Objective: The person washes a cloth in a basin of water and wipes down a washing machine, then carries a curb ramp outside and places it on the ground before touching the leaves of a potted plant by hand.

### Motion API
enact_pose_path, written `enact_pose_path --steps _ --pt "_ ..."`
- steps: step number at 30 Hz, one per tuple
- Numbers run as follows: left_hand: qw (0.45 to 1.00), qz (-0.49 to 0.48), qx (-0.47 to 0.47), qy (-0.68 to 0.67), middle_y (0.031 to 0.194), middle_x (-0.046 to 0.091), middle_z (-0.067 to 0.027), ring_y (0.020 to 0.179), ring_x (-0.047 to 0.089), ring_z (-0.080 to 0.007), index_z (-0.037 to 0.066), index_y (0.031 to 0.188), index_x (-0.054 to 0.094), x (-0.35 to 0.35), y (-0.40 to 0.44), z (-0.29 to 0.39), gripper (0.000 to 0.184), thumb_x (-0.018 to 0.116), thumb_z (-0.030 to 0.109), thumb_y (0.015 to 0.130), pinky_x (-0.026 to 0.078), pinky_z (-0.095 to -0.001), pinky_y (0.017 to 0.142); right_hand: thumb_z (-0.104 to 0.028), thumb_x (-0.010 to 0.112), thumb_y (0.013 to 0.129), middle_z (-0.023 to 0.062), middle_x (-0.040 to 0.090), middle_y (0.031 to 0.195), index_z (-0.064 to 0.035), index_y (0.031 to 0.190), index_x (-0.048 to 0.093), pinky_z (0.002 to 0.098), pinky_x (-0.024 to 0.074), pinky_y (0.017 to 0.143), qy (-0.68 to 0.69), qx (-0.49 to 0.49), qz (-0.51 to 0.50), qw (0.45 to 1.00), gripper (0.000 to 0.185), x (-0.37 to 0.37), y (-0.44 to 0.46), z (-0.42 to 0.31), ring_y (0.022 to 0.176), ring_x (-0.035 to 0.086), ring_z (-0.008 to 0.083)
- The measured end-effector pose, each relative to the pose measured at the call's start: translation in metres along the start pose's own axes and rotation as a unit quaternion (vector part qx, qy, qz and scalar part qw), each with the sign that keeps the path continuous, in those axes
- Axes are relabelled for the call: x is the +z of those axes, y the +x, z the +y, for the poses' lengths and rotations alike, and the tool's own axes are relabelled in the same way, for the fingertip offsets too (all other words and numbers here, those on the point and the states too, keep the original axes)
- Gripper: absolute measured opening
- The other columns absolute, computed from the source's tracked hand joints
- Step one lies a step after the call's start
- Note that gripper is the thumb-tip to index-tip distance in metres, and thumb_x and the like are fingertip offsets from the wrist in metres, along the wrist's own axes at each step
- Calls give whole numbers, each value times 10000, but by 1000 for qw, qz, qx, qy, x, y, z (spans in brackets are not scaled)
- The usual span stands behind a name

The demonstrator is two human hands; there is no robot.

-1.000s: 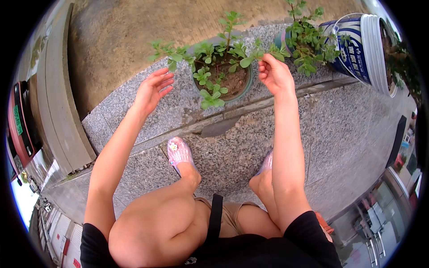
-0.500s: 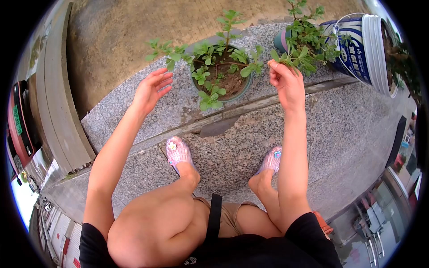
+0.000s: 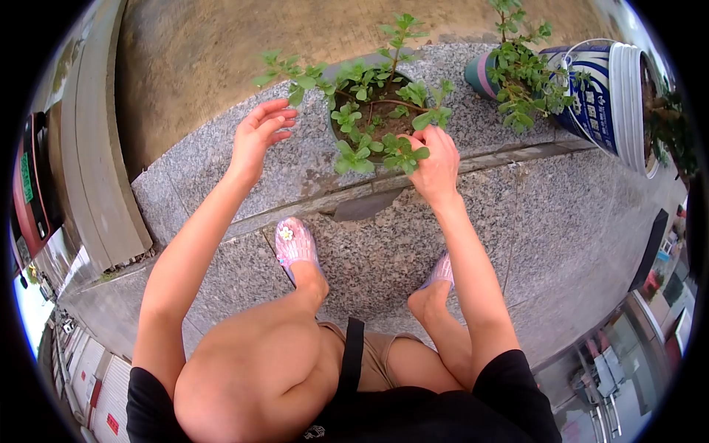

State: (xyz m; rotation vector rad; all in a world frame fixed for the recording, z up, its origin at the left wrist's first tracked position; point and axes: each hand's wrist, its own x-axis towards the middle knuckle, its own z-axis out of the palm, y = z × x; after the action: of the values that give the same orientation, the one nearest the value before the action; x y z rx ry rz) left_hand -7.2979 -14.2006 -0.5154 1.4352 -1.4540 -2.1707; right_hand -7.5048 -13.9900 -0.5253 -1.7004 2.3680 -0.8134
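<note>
A round pot of soil with several leafy green stems stands on the granite ledge. My right hand is at the pot's lower right edge, its fingers pinched on a leafy sprig that lies over the rim. The fingertips are partly hidden by leaves. To the left of the pot, my left hand is raised with its fingers apart, holding nothing, just below a long stem that reaches out over the rim.
A green and pink pot with a bushy plant lies tilted to the right. Beside it is a blue and white bucket with a wire handle. My feet in pink shoes are on the granite below.
My right hand has moved left and down from beside the right-hand plant to the round pot's edge, carrying the sprig. My left hand has shifted slightly right and up.
</note>
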Motion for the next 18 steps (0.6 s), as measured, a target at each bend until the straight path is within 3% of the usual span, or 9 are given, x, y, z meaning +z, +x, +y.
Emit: enact_pose_path --steps 9,18 --pt "1000 18 -8 -22 1070 591 -108 969 557 -170 11 1153 502 -13 0 -4 328 500 118 843 453 -304 818 -91 646 564 57 509 743 -65 673 608 377 389 632 -61 -22 -57 996 118 8 21 -4 728 512 253" --pt "1000 10 -18 -14 1108 567 -125 1001 545 -190 9 1165 488 -13 0 -1 335 490 116 849 445 -332 860 -110 662 598 57 515 758 -60 693 584 381 405 654 -94 -13 -75 993 132 11 24 -8 742 518 268"
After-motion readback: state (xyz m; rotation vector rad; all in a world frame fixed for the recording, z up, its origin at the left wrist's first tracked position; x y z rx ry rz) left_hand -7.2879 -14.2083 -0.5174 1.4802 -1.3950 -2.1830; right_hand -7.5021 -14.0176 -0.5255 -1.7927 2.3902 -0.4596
